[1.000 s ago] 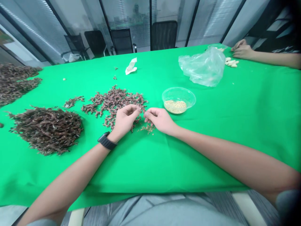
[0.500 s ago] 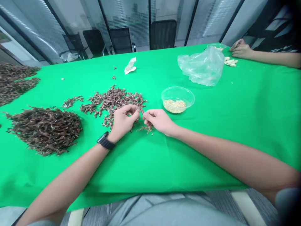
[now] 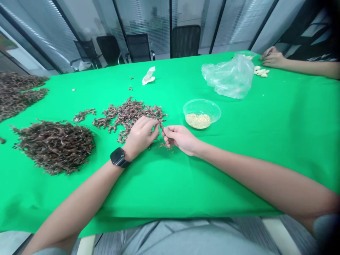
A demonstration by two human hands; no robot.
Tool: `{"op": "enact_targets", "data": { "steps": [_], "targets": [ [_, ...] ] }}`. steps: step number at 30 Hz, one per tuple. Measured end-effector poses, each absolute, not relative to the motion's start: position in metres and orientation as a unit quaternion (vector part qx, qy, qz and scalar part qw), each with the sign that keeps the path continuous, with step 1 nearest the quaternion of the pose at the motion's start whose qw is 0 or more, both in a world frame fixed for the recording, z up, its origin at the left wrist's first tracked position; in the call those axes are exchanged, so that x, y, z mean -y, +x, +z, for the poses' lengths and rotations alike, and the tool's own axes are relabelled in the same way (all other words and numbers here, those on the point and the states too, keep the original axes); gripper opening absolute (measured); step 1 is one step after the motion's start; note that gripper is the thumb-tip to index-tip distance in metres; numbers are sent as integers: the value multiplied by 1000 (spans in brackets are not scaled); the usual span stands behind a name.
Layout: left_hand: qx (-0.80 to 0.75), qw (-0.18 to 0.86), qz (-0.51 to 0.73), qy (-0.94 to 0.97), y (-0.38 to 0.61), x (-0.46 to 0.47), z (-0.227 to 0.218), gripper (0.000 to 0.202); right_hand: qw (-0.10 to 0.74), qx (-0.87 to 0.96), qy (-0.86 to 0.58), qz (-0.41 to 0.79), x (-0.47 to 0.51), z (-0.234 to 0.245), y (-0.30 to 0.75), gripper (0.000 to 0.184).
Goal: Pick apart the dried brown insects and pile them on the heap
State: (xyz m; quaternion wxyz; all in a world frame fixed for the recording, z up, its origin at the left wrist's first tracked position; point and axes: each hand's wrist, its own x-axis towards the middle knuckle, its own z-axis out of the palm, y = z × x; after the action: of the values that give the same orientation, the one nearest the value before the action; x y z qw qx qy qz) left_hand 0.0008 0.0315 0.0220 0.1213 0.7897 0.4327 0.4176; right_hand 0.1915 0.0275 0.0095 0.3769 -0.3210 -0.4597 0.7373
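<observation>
1. Left hand [image 3: 139, 138] up at the edge of the loose sprigs [image 3: 130, 115], thumb and fingertips closed on a thin brown sprig [image 3: 160, 126].
2. Right hand [image 3: 180, 139] just beside it, fingers curled, fingertips pinched on that same sprig's end.
3. Sprig right between both hands, above a small patch of tiny seeds [image 3: 165, 146] on the green cloth [image 3: 239, 177].
4. Big risk now: too hard a pinch, a snapped sprig, seeds flicked across the cloth and lost among the loose sprigs.
5. Second risk: a careless sweep of the left wrist, its watch [image 3: 118, 157] snagging the sprigs and dragging them through the seed patch.
6. Also close by, a clear bowl [image 3: 202, 113] of pale seeds, light enough to tip under a stray knock from the right hand.
</observation>
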Motion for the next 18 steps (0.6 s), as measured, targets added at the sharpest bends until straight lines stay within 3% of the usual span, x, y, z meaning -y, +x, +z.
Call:
{"op": "enact_targets", "data": {
  "steps": [3, 10, 18],
  "targets": [
    [-476, 232, 469, 707, 9, -29, 22, 18, 401, 530, -346, 663, -30, 8, 192, 42],
    [-422, 624, 465, 465, 12, -34, 21, 16, 392, 660, -395, 505, -35, 3, 196, 29],
    [-416, 765, 375, 318, 5, -36, 29, 15, 369, 755, -406, 360, -37, 5, 202, 30]
  ]
}}
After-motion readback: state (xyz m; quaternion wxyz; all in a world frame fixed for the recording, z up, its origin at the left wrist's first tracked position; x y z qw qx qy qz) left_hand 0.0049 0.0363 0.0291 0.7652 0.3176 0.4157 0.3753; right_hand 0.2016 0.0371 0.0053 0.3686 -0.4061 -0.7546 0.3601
